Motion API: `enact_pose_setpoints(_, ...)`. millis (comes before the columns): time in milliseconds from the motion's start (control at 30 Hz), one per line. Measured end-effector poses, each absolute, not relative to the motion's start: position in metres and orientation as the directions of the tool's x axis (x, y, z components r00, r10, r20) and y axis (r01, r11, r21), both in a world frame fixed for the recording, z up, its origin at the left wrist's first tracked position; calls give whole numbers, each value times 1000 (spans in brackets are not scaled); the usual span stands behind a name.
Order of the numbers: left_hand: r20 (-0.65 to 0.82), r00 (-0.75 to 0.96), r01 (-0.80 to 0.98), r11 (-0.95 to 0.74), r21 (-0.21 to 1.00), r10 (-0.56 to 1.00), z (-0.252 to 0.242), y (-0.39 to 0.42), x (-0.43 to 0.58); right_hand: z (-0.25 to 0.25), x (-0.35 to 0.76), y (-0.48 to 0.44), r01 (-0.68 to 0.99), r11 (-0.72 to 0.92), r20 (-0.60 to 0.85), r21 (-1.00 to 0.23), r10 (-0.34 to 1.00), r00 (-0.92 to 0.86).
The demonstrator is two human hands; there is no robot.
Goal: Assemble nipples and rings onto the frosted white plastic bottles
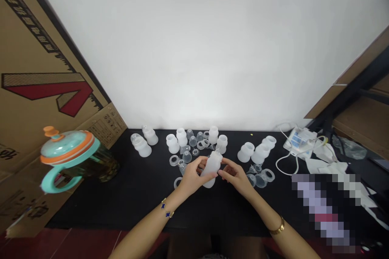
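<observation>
My left hand (pixel 192 177) and my right hand (pixel 235 175) meet over the middle of a black table (pixel 146 202). Both are closed around one translucent white bottle (pixel 211 166), held tilted between them. The left fingers wrap its lower body and the right fingers pinch its side near the top. Several similar white bottles (pixel 172 143) stand in a loose row behind, with clear small caps (pixel 187 156) and rings (pixel 174 160) scattered among them.
A large glass jug with a teal handle and orange-rimmed lid (pixel 69 158) stands at the left, in front of a leaning cardboard box (pixel 36 81). At the right lie a white device with cables (pixel 299 139), crumpled white paper (pixel 326 166) and a dark shelf frame (pixel 349 97).
</observation>
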State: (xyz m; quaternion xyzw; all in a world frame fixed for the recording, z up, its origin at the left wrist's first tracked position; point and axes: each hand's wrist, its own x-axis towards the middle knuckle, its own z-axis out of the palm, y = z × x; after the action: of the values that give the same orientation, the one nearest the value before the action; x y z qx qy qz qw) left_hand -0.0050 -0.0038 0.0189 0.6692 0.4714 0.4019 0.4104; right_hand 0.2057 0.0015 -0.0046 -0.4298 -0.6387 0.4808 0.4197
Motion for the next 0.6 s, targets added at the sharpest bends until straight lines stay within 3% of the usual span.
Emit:
enact_pose_setpoints(333,295,210,454,-361,815,932,10,-5,0,-10,202,5,12,79,69,-997,932,-357)
enact_pose_setpoints(600,132,358,108,-182,977,924,21,-5,-4,-1,200,5,-139,-25,23,-990,944,-329)
